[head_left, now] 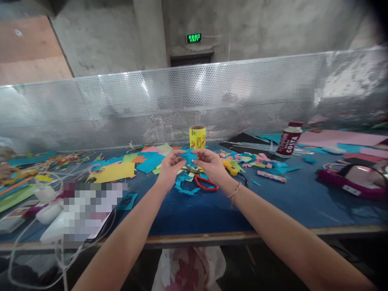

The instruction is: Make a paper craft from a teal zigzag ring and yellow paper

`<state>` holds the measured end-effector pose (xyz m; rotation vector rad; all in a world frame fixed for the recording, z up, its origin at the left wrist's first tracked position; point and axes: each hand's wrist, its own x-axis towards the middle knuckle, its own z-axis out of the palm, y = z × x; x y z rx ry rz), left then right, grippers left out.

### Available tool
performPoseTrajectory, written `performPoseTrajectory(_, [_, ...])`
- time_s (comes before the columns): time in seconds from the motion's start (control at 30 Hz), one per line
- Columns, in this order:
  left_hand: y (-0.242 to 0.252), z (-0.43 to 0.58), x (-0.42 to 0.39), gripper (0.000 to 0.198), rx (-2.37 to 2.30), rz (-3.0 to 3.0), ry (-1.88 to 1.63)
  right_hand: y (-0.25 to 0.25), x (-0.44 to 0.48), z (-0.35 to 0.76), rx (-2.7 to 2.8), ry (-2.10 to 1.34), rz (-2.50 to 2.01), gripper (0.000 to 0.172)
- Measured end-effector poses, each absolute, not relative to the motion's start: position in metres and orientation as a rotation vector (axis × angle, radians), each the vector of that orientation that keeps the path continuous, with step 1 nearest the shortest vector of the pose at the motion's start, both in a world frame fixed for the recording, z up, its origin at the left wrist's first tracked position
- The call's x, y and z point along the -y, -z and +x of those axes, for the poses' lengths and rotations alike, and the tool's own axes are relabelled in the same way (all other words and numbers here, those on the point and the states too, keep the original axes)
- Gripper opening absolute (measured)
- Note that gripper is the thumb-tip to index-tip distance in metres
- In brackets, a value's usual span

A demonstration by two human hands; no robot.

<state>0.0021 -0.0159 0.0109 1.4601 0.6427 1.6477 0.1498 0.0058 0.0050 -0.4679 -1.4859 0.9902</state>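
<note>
Nearest, well left of the roll point(197, 139), lie white plugs point(48, 212). Straight in front of it, curled blue scraps point(184, 191) and a red handle point(208, 188) lie on the table point(169, 222). Over these, just in front of the roll, the left hand point(172, 165) and right hand point(210, 163) pinch a blue paper point(188, 155), fingers and thumbs clamped on it. Its long axis seems to run crosswise, hand to hand; which way it points I cannot tell. Yellow paper point(117, 171) lies left of the roll, whose own print is too small to read. Well to its right, a bottle point(289, 139) reads "COSTA". Above and beyond it, past a mesh screen point(133, 105), a sign point(194, 38) reads "安全出口 EXIT".
</note>
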Motion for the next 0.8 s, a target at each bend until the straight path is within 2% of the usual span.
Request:
performPoseTrajectory(0.13, [-0.012,0.002,0.016,0.023,-0.648,1.394,-1.635,-0.006,-0.003,0.150,1.489,-1.034,-0.474,0.026])
performPoseTrajectory(0.33, [-0.016,0.003,0.020,0.031,-0.631,1.276,-1.581,-0.009,0.000,0.149,1.424,-1.097,-0.426,0.017])
performPoseTrajectory(0.47, [-0.017,0.003,0.023,0.038,-0.552,1.210,-1.481,-0.013,0.005,0.147,1.345,-1.269,-0.334,0.029])
performPoseTrajectory(0.57, [-0.017,0.002,0.023,0.034,-0.533,1.186,-1.414,-0.015,0.006,0.147,1.324,-1.445,-0.350,0.038])
performPoseTrajectory(0.8, [-0.015,0.002,0.019,0.021,-0.508,1.130,-1.317,-0.014,0.004,0.148,1.298,-1.530,-0.375,0.025])
